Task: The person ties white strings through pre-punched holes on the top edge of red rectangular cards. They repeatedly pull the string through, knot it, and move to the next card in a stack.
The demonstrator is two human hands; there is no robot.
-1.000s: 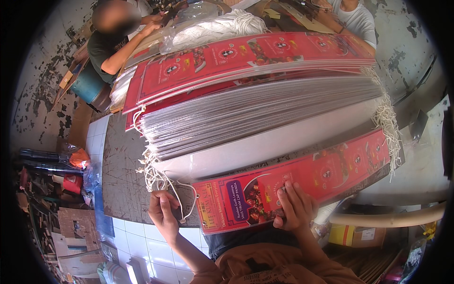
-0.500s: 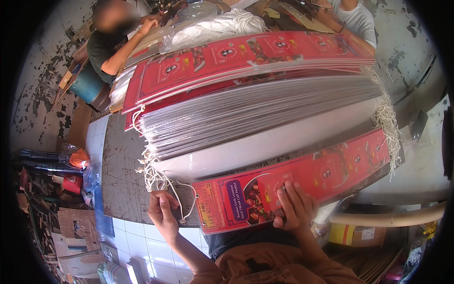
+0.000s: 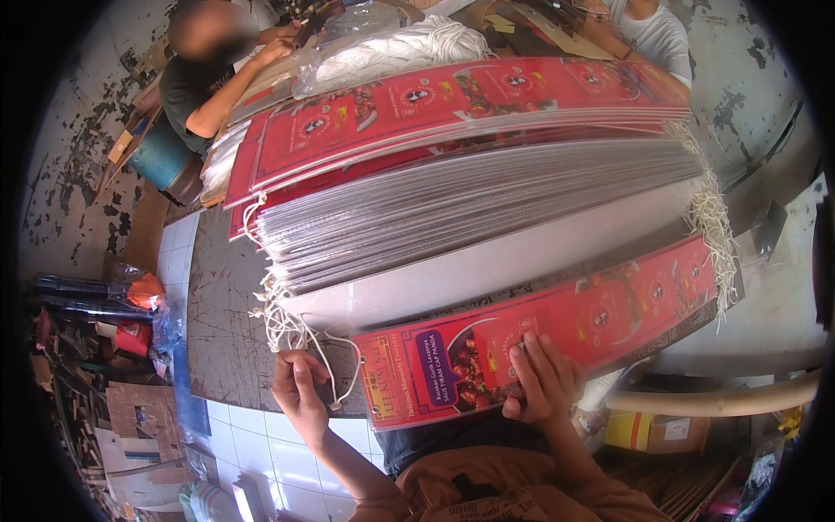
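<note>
A long red printed sign strip [image 3: 470, 365] with food pictures lies slanted along the near table edge. My right hand [image 3: 544, 378] grips its near edge, fingers stretched over the printed face and the thumb by the edge. At the strip's left end, a white cord [image 3: 342, 402] loops out of an eyelet and has a small knot. My left hand [image 3: 300, 387] is closed with curled fingers right beside this loop; whether the cord is between them is hidden. Behind the strip, a thick stack of strips [image 3: 487, 204] stands on edge, pale side toward me, with knotted white cords [image 3: 713, 222] hanging at both ends.
More red strips [image 3: 417, 100] lie flat behind the stack on the scratched dark table [image 3: 222, 322]. A heap of white cord [image 3: 409, 52] sits farther back. Two people work at the far side. Scraps [image 3: 70, 365] pile up at left; a yellow-and-brown box [image 3: 657, 431] stands low at right.
My hands, the strip and the cord show no visible movement. The person at the far left has shifted their hands slightly.
</note>
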